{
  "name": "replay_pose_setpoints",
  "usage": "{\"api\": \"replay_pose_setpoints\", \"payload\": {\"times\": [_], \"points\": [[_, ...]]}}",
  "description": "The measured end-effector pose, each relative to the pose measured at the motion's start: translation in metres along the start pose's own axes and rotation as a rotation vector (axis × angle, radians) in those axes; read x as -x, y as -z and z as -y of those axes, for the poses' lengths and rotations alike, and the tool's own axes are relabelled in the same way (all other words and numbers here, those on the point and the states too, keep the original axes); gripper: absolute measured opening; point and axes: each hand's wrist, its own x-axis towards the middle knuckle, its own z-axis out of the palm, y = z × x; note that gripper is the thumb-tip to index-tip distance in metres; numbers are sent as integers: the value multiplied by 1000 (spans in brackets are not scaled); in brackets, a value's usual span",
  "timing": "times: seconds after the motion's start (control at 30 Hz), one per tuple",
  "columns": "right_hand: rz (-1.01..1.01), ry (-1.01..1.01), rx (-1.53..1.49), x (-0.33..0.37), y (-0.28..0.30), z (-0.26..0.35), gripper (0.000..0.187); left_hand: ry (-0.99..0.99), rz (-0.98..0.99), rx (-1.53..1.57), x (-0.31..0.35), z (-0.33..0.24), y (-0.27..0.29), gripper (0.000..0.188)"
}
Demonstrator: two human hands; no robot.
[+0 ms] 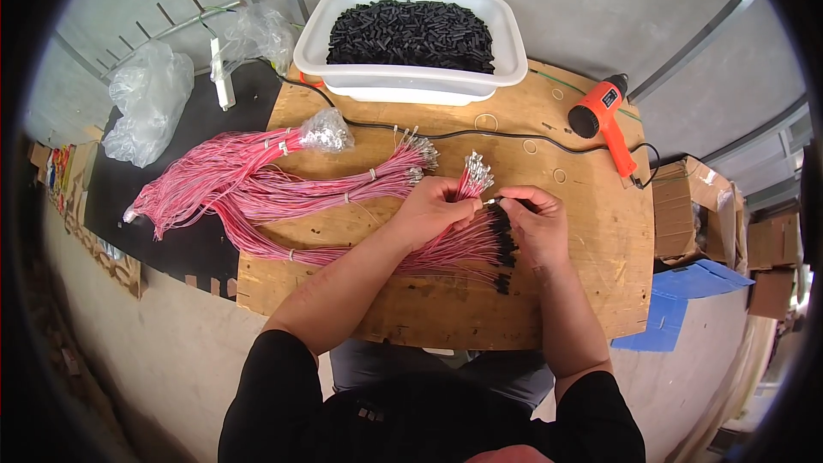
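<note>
My left hand is closed around a bundle of pink wires, whose bare metal terminals stick up past the fingers. One wire end with a metal terminal reaches out toward my right hand. Thumb and fingertips of that hand pinch a small black sleeve at this terminal, mostly hidden by the fingers. Below and between the hands, several pink wires fan out with black sleeves on their ends. Further tied bundles of pink wire lie to the left, their metal ends exposed.
At the back stands a white tub heaped with short black sleeves. An orange heat gun lies at the right, its black cord crossing the wooden table. Clear plastic bags and a white power strip are left.
</note>
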Motion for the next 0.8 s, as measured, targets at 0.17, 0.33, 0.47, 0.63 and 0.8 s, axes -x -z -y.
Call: {"api": "replay_pose_setpoints", "payload": {"times": [0.17, 0.33, 0.47, 0.63, 0.8], "points": [[13, -13, 21, 1, 4, -2, 16, 4, -1, -55, 1, -2, -1, 14], [24, -1, 17, 1, 4, -2, 15, -8, 3, -64, 1, -3, -1, 14], [31, 10, 88, 0, 5, -2, 14, -7, 14, -69, 1, -3, 0, 14], [36, -37, 198, 2, 5, 3, 12, 1, 15, -94, 0, -1, 1, 13], [32, -7, 249, 2, 3, 2, 11, 12, 28, -72, 1, -4, -1, 13]]}}
